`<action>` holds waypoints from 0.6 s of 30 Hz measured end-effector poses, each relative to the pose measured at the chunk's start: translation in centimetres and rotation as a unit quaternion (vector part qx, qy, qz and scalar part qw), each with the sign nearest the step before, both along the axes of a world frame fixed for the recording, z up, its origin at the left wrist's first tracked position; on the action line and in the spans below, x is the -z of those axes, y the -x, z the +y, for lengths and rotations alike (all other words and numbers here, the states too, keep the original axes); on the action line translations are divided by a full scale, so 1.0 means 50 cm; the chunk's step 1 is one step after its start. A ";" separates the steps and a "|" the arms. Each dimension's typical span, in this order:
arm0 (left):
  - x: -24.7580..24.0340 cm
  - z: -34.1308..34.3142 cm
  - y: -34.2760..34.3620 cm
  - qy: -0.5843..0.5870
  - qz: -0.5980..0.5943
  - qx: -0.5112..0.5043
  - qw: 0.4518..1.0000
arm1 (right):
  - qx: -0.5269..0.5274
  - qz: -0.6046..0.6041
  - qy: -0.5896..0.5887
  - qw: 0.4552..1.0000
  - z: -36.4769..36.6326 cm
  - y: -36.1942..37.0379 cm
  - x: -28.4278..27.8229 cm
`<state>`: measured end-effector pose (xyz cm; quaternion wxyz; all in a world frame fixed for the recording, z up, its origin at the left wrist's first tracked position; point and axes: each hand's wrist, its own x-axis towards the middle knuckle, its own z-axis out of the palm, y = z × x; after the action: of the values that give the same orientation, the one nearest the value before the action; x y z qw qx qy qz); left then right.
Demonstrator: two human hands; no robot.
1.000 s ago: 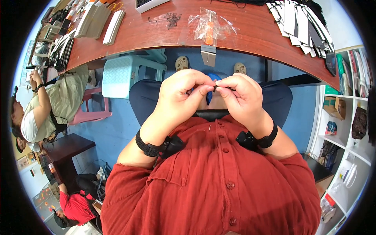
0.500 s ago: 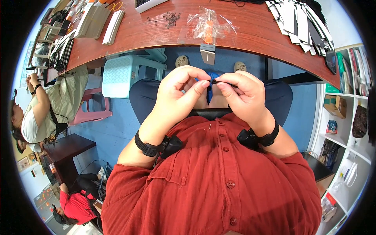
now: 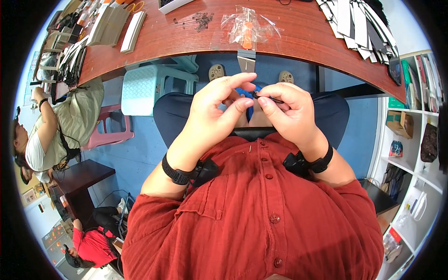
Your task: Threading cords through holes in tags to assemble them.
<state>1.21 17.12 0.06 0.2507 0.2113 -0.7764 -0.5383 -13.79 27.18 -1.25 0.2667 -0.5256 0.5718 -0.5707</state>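
My right hand (image 3: 293, 112) pinches a thin black cord (image 3: 276, 100) between thumb and forefinger above my lap. A small dark piece shows at the cord's inner end, too small to name. Just left of it, my left hand (image 3: 217, 107) is open, its thumb and forefinger apart and nothing visible between them. Beyond the hands, a stack of grey cards (image 3: 246, 61) juts over the table's near edge. Crumpled clear plastic wrap (image 3: 232, 32) with an orange piece (image 3: 247, 41) lies behind that stack.
The red-brown table (image 3: 186, 39) holds small black clips (image 3: 202, 20), a bundle of pale cards (image 3: 134, 31) and black-and-white tags (image 3: 359, 28) at right. A turquoise stool (image 3: 140, 88) stands at left, near a seated person (image 3: 46, 135). White shelves (image 3: 410, 163) line the right.
My left forefinger and thumb have parted and come away from the small dark piece. My right hand keeps its pinch on the cord, nearly in place.
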 end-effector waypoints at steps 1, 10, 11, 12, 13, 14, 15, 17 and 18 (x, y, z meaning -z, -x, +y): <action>0.007 0.000 0.003 -0.024 0.011 -0.016 1.000 | -0.008 -0.042 -0.011 0.999 0.001 -0.001 -0.002; 0.012 0.000 -0.002 -0.030 -0.010 -0.033 0.999 | -0.044 -0.177 -0.036 0.983 0.000 0.000 0.018; 0.013 0.001 -0.002 -0.030 -0.010 -0.033 0.999 | -0.049 -0.204 -0.049 0.976 0.000 0.000 0.020; 0.013 0.003 -0.001 -0.077 -0.002 -0.038 0.996 | -0.049 -0.204 -0.050 0.976 -0.001 -0.001 0.019; 0.013 0.006 0.000 -0.123 0.007 -0.043 0.991 | -0.048 -0.233 -0.068 0.969 -0.002 -0.004 0.019; 0.010 0.009 0.004 -0.124 0.006 -0.042 0.991 | -0.048 -0.261 -0.086 0.960 -0.003 -0.007 0.019; 0.002 0.013 0.010 -0.173 0.024 -0.040 0.984 | -0.047 -0.262 -0.087 0.960 -0.004 -0.008 0.020; 0.004 0.014 0.012 -0.222 0.041 -0.038 0.973 | -0.047 -0.250 -0.107 0.961 -0.004 -0.010 0.021; 0.016 0.011 0.009 -0.163 0.024 -0.048 0.985 | -0.047 -0.250 -0.107 0.961 -0.004 -0.010 0.021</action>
<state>0.74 17.66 -0.74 0.2572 0.2733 -0.6610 -0.6498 -13.28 26.95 -2.31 0.4828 -0.3603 0.5194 -0.6061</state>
